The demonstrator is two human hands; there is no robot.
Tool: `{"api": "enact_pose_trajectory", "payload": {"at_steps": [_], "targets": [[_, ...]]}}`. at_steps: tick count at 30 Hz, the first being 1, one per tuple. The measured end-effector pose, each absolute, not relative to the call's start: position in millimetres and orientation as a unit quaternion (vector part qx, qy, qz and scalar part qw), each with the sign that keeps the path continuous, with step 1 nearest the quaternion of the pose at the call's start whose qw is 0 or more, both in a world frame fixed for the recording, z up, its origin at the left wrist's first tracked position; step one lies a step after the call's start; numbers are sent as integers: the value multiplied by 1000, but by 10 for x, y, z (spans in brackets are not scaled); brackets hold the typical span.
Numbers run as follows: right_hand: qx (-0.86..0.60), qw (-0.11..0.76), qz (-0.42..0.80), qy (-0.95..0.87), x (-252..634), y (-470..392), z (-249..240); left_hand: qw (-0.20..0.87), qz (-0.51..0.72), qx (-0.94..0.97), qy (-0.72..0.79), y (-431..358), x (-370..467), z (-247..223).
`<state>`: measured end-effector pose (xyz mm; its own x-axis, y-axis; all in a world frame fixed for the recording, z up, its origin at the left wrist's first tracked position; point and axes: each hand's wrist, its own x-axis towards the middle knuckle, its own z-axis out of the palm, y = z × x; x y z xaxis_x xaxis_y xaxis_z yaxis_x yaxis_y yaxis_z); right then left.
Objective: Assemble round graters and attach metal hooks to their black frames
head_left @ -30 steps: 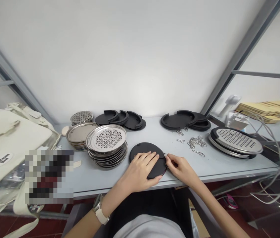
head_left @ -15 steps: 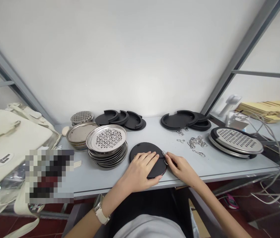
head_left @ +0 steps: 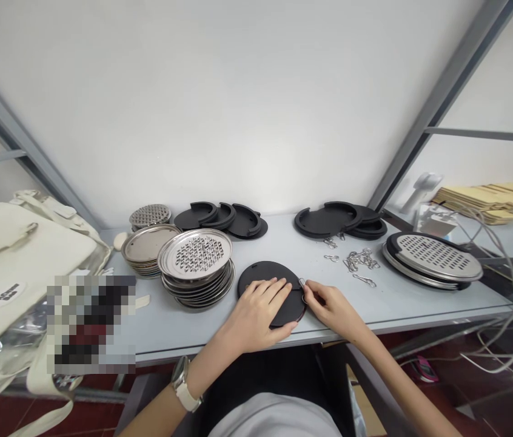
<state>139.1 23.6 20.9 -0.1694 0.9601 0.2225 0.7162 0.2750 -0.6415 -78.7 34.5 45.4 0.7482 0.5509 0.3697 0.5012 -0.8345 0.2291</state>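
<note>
A round black plastic disc point(head_left: 263, 271) lies on the table at the front edge. My left hand point(head_left: 259, 309) rests on top of it, fingers stretched out flat and pressing nothing but the disc, a watch on that wrist. At the disc's right rim, my right hand point(head_left: 331, 308) pinches a small metal wire carabiner clip point(head_left: 302, 283) between thumb and fingers. One end of the clip sits against the rim; whether it passes through a hole there I cannot tell. Several similar wire clips point(head_left: 361, 260) lie in a loose heap to the right.
Stacked metal grater plates point(head_left: 195, 258) and plain metal discs point(head_left: 150, 246) stand on the left. Black holders point(head_left: 329, 220) lie along the wall, with more black holders point(head_left: 245, 221) left of them. Assembled graters point(head_left: 441, 258) are piled right. A cream bag point(head_left: 20, 255) leans at far left.
Both hands stay almost in place. The clip in my right hand has tilted very slightly at the disc's rim.
</note>
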Motion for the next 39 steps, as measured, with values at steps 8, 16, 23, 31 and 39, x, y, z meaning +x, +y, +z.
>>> {"api": "enact_pose_trajectory", "payload": {"at_steps": [8,16,23,31,39], "targets": [[-566,315,200,-735,1389,227,214,63,219,933,279,342,-789,466],[-572,309,209,-730,1394,218,221,63,212,936,274,341,-789,466],[-573,315,214,-726,1393,211,220,65,209,938,270,341,-789,473],[-571,323,218,-723,1385,208,236,63,211,938,266,346,-788,467],[-575,321,222,-719,1401,217,212,59,212,940,261,340,-783,472]]}}
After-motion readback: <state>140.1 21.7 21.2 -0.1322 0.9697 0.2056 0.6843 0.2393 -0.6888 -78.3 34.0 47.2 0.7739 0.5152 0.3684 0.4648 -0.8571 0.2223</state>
